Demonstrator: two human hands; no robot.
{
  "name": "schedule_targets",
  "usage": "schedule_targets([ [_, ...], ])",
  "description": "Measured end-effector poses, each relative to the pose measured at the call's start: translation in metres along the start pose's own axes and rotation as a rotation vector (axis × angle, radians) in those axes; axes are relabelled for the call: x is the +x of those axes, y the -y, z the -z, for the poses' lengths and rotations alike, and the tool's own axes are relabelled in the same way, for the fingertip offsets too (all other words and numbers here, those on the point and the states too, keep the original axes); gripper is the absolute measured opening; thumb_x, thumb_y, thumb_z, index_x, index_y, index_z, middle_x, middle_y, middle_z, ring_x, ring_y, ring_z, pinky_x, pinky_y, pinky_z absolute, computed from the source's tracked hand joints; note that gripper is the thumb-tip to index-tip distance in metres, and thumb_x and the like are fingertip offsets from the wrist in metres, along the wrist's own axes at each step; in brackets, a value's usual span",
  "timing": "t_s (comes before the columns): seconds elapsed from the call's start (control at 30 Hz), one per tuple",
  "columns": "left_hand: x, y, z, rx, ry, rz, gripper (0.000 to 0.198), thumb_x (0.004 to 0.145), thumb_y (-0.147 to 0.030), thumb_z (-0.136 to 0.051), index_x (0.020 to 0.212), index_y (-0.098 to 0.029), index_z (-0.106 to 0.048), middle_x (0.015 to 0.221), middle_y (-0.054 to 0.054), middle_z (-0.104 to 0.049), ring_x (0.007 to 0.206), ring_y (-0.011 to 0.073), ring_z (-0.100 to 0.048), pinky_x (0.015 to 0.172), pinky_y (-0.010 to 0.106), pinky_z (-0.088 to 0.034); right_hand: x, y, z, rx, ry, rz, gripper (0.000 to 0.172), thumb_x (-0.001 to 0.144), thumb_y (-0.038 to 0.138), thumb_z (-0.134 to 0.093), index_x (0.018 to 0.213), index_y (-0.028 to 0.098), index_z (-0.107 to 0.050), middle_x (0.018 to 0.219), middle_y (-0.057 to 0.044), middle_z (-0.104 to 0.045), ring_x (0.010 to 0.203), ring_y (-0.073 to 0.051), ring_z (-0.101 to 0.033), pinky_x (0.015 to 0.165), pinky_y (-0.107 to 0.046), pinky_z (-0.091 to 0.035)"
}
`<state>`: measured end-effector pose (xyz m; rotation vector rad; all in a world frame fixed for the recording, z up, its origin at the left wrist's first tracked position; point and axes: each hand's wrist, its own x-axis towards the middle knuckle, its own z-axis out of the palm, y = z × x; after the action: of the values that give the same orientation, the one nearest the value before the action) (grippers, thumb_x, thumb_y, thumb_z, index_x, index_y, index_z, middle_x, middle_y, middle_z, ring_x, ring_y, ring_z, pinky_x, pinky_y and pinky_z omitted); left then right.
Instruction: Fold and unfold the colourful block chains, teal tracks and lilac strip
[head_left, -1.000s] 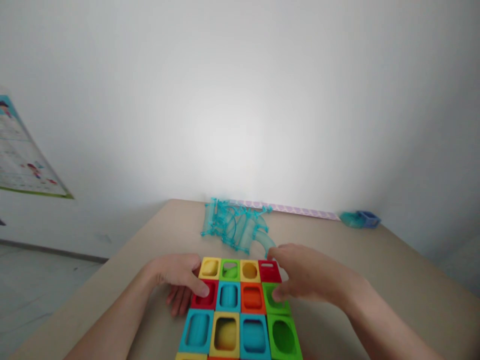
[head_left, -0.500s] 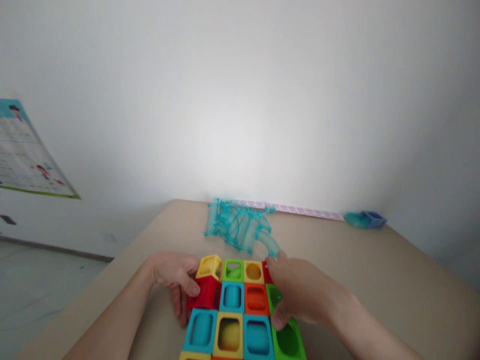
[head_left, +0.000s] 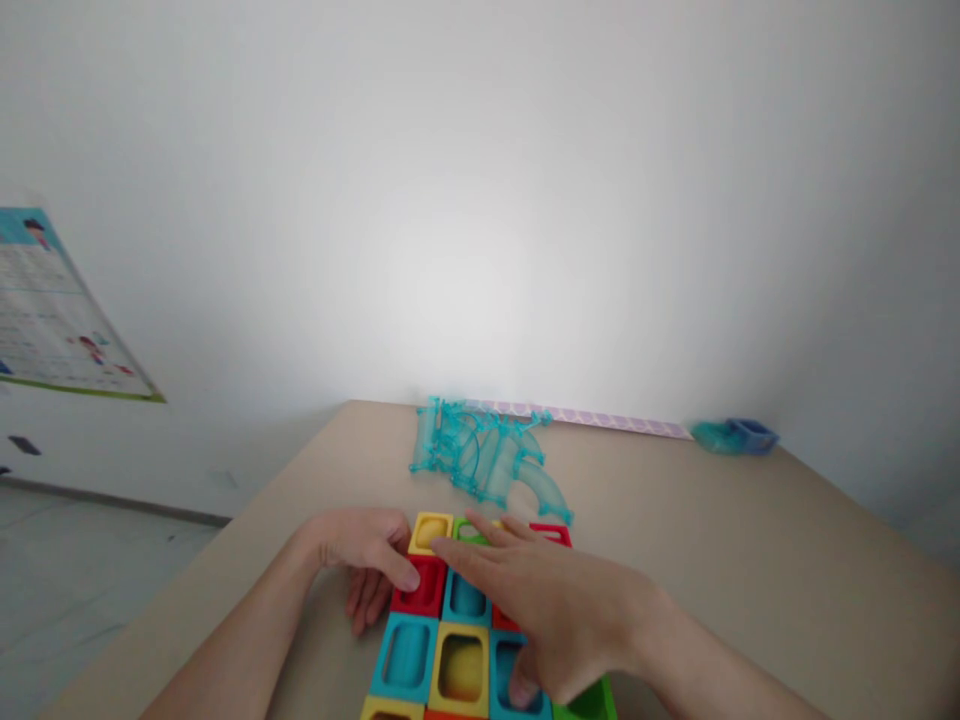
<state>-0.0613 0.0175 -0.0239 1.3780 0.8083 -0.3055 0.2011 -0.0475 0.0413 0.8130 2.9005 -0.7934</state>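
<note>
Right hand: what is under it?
Beneath the right hand is the grid of coloured blocks. A near green block, a far red block and, under the thumb, a blue block show partly. Whatever lies directly beneath the palm is covered and cannot be made out.

Bare right hand [head_left: 551, 600] spread over multicoloured hollow plastic cubes [head_left: 460, 627] — bare left hand [head_left: 364, 545] holding their left edge — translucent turquoise plastic pieces [head_left: 493, 468] beyond.

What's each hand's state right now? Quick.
Left hand: partly closed, thumb on the red block; firm grip can't be told.
Right hand: open, spread over the blocks, holding nothing.
</note>
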Motion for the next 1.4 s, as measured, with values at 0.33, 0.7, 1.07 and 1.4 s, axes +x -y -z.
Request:
schedule_targets([
  [0.33,-0.014,0.003,0.002,-0.051,0.081,-0.048,0.019,0.076,-0.029,-0.065,0.088,-0.015,-0.070,0.069,0.008,-0.075,0.050,0.0220,-0.068,0.050,0.033,-0.058,0.003,-0.001,-0.002,0.027,-0.023,-0.040,0.107,0.058,0.029,-0.077,0.149,0.024,-0.021,0.149,-0.011,-0.036,0.140,-0.035,-0.022,0.113,-0.052,-0.014],
  [0.7,-0.017,0.024,0.006,-0.412,-0.393,-0.669,0.021,0.066,-0.026,-0.065,0.083,-0.014,-0.067,0.057,0.005,-0.069,0.042,0.0204,-0.061,0.039,0.027,-0.046,0.001,-0.002,-0.003,-0.010,-0.045,-0.020,0.107,0.057,0.035,-0.079,0.149,0.024,-0.023,0.151,-0.010,-0.034,0.139,-0.037,-0.024,0.114,-0.049,-0.013],
  [1.07,0.031,-0.019,-0.024,0.253,-0.893,-0.939,0.015,0.081,-0.029,-0.063,0.081,-0.013,-0.063,0.097,0.010,-0.063,0.092,0.0221,-0.058,0.084,0.032,-0.043,-0.033,-0.027,0.030,-0.291,-0.077,-0.531,0.051,0.056,0.043,-0.082,0.097,0.015,-0.070,0.093,-0.013,-0.069,0.087,-0.033,-0.066,0.069,-0.035,-0.049],
  [1.4,0.028,-0.026,-0.035,0.308,-0.702,-0.851,0.036,0.082,-0.040,-0.061,0.106,-0.013,-0.059,0.101,0.010,-0.061,0.091,0.0230,-0.058,0.079,0.030,-0.044,-0.023,-0.039,0.027,-0.235,0.075,-0.555,0.043,0.059,0.051,-0.078,0.081,0.014,-0.072,0.072,-0.009,-0.069,0.063,-0.024,-0.065,0.043,-0.024,-0.031],
])
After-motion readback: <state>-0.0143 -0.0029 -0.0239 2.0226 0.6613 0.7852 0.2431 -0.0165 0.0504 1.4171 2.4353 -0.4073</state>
